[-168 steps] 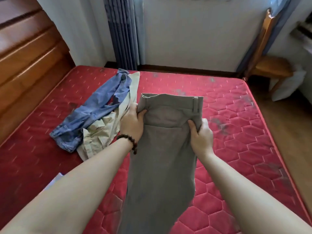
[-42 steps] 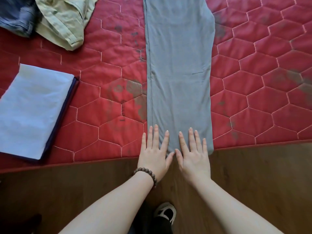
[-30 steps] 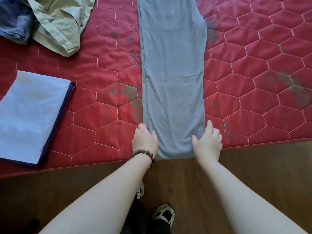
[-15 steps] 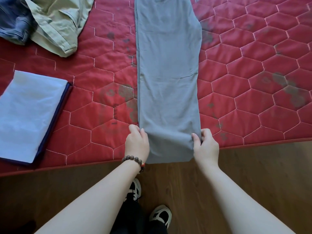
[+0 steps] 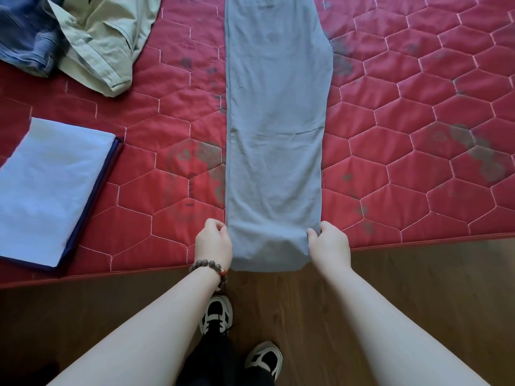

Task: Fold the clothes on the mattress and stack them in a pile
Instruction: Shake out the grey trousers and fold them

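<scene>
Grey trousers (image 5: 274, 129) lie flat and lengthwise on the red quilted mattress (image 5: 418, 112), legs together, with the hem end hanging slightly over the near edge. My left hand (image 5: 214, 242) pinches the left side of the leg end, and my right hand (image 5: 328, 246) pinches the right side. A folded light-blue garment (image 5: 47, 188) rests on a dark one at the left. Unfolded beige clothing (image 5: 103, 43) and a blue denim piece (image 5: 25, 40) lie crumpled at the top left.
The wooden floor (image 5: 418, 302) runs along the mattress's near edge, where my feet in black-and-white shoes (image 5: 217, 313) stand. Grey stains mark the mattress on both sides of the trousers.
My hands went from pressing flat on the trouser hems to gripping the two sides of the leg end, which now bulges up slightly.
</scene>
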Demonstrator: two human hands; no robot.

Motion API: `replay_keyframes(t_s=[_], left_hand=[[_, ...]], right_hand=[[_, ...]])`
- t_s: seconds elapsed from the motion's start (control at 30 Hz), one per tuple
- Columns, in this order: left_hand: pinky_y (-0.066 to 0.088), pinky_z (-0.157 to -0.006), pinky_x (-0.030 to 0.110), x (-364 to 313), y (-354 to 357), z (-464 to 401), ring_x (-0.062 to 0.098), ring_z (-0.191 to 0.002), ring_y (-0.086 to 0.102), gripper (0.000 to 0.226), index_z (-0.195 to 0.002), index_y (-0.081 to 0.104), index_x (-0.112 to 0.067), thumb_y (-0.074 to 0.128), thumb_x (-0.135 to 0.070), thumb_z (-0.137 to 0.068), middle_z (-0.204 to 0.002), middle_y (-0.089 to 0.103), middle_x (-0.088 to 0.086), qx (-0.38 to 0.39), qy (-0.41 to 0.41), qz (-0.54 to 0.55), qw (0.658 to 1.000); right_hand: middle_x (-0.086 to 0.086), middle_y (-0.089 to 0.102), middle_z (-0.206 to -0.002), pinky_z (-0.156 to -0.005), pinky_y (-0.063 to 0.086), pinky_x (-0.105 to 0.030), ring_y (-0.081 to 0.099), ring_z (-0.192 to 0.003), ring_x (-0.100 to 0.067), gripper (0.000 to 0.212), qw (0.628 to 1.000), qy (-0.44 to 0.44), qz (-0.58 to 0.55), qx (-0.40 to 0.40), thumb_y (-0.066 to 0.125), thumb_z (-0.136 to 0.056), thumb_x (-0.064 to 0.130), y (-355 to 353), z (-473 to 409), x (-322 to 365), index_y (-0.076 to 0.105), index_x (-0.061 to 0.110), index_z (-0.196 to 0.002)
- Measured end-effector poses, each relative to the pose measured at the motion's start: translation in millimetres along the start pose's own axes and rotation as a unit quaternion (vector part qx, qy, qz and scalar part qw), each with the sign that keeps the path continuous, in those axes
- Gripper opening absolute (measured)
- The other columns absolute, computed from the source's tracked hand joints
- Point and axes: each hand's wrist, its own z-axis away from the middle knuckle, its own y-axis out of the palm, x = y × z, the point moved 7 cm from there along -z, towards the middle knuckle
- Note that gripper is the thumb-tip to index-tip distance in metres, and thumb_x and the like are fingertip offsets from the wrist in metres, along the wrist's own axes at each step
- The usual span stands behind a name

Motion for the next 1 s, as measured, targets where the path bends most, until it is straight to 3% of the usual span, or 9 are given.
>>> replay_keyframes(t_s=[0.1,0.23,0.37,0.47,0.73,0.83,1.0], left_hand=[[0.036,-0.056,0.027,-8.7,-2.0,-1.4,0.016,-0.071,0.054,0.016,-0.098,0.056,-0.013,0.043,-0.021,-0.098,-0.086,0.063,0.004,0.025,0.007,0.000,1.000],[0.039,-0.074,0.023,-29.1,-5.1,-9.1,0.016,-0.086,0.057,0.023,-0.113,0.058,-0.010,0.048,-0.021,-0.097,-0.083,0.056,-0.007,0.052,-0.018,0.074,0.996],[0.039,-0.082,0.025,-63.6,-5.5,-45.6,0.023,-0.100,0.058,0.032,-0.125,0.054,-0.007,0.051,-0.018,-0.095,-0.105,0.063,0.006,0.052,-0.014,0.068,0.996],[0.042,-0.087,0.029,-92.0,-4.6,-89.8,0.028,-0.108,0.058,0.034,-0.126,0.053,-0.005,0.050,-0.018,-0.095,-0.115,0.063,0.013,0.034,0.001,0.048,0.998],[0.044,-0.081,0.035,-169.1,-13.0,-220.6,0.033,-0.104,0.059,0.025,-0.111,0.058,-0.006,0.051,-0.025,-0.096,-0.109,0.065,0.016,-0.028,0.040,-0.002,0.999],[0.038,-0.068,0.033,-181.7,-8.9,-244.8,0.036,-0.093,0.059,0.022,-0.089,0.050,-0.008,0.049,-0.028,-0.097,-0.098,0.063,0.019,0.001,0.046,-0.043,0.998],[0.026,-0.060,0.038,-178.4,-18.1,-244.8,0.044,-0.084,0.055,0.017,-0.084,0.040,-0.008,0.044,-0.016,-0.099,-0.088,0.060,0.029,-0.023,0.044,-0.002,0.999]], right_hand=[[-0.004,0.057,-0.086,-0.067,0.035,-0.032,0.049,-0.081,-0.028,0.026,1.000,0.015,0.017,0.018,0.055,-0.092,0.035,-1.5,-0.8,3.2,0.050,0.012,-0.082],[-0.003,0.060,-0.088,-0.069,0.037,-0.033,0.056,-0.087,-0.028,0.026,0.999,0.001,-0.003,0.044,0.059,-0.090,0.038,-10.8,-5.0,16.6,0.050,0.014,-0.082],[-0.006,0.065,-0.107,-0.074,0.036,-0.029,0.058,-0.099,-0.026,0.026,0.996,-0.032,-0.067,0.058,0.061,-0.090,0.029,-24.7,-34.5,51.1,0.058,0.011,-0.108],[-0.008,0.065,-0.108,-0.073,0.034,-0.027,0.059,-0.104,-0.029,0.026,0.995,-0.049,-0.083,0.028,0.060,-0.091,0.026,-36.7,-73.5,82.1,0.058,0.007,-0.110],[-0.020,0.065,-0.103,-0.075,0.041,-0.037,0.059,-0.097,-0.038,0.021,0.989,-0.065,-0.098,-0.087,0.051,-0.096,0.021,-70.3,-186.1,162.6,0.055,0.001,-0.100],[-0.023,0.063,-0.093,-0.067,0.036,-0.038,0.057,-0.089,-0.040,0.022,0.989,-0.066,-0.081,-0.106,0.048,-0.098,0.024,-76.4,-208.8,176.3,0.047,0.004,-0.090],[-0.029,0.060,-0.084,-0.064,0.032,-0.041,0.056,-0.081,-0.044,0.021,0.990,-0.061,-0.058,-0.114,0.046,-0.099,0.019,-78.1,-222.8,178.0,0.039,0.007,-0.082]])
